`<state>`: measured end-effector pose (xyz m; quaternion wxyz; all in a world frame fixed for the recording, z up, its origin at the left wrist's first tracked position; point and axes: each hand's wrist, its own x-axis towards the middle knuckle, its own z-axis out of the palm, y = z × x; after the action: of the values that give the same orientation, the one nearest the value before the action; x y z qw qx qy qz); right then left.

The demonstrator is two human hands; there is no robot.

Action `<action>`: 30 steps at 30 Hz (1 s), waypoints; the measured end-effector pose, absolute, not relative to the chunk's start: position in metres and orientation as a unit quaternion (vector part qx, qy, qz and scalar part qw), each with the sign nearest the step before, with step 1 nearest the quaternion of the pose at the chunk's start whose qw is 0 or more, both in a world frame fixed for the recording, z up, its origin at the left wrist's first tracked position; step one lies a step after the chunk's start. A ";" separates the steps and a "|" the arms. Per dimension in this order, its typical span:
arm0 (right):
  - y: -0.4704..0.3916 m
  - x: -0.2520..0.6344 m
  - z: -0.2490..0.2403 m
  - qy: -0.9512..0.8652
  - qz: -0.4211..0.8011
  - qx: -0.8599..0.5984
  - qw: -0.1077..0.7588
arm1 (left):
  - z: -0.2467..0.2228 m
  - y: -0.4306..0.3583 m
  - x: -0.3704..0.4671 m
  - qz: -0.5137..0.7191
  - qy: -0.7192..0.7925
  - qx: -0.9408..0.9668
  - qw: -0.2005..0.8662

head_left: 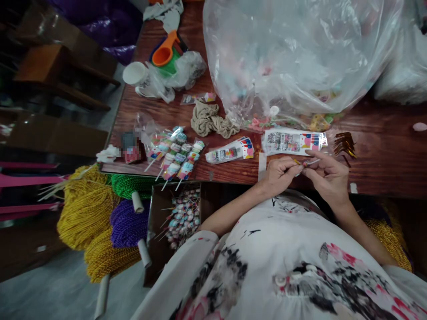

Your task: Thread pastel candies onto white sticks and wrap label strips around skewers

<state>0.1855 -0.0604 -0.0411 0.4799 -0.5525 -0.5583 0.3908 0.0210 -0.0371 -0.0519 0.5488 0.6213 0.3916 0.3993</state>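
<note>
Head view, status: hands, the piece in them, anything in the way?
Left hand and right hand pinching one small item. Item too small to identify. Printed packets just beyond, clear plastic bag farther back; neither seems to block.

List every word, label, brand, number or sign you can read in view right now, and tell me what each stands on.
No text reads clearly enough to quote.
Stack of printed packets: dark print, too small and blurred.
Fanned printed packets: dark print, too small and blurred.
Small packet beyond the cloth: marks too small to read.
Small dark box: face pixelated, unreadable.
Held item: too small to tell whether it bears print.
</note>
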 end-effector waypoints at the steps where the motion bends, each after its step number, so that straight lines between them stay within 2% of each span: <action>1: -0.061 0.186 -0.042 -0.564 0.384 -0.553 0.478 | -0.052 -0.037 0.021 0.399 0.391 0.618 0.554; 5: -0.064 0.182 -0.042 -0.577 0.315 -0.569 0.494 | -0.049 -0.037 0.022 0.409 0.401 0.584 0.575; 9: -0.071 0.176 -0.043 -0.516 0.280 -0.567 0.578 | -0.042 -0.038 0.026 0.422 0.406 0.572 0.575; 11: -0.073 0.177 -0.045 -0.487 0.327 -0.571 0.575 | -0.040 -0.038 0.028 0.427 0.401 0.591 0.554; 16: -0.068 0.196 -0.055 -0.450 0.520 -0.526 0.501 | -0.036 -0.037 0.029 0.414 0.382 0.645 0.516; 20: -0.055 0.214 -0.050 -0.518 0.566 -0.471 0.436 | -0.027 -0.034 0.026 0.352 0.368 0.647 0.567; 22: -0.049 0.220 -0.038 -0.623 0.527 -0.439 0.376 | -0.021 -0.032 0.022 0.298 0.362 0.604 0.645; 24: -0.046 0.224 -0.026 -0.739 0.435 -0.383 0.345 | -0.016 -0.030 0.018 0.235 0.356 0.537 0.728; 28: -0.048 0.229 -0.016 -0.890 0.191 -0.224 0.347 | -0.011 -0.031 0.011 0.120 0.317 0.418 0.842; 30: -0.054 0.232 -0.018 -0.913 0.140 -0.167 0.345 | -0.012 -0.032 0.008 0.067 0.284 0.378 0.879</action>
<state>0.2324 -0.0536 -0.0177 0.3455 -0.1674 -0.9126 0.1403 0.0082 -0.0325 -0.0117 0.8787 0.3775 0.2843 0.0670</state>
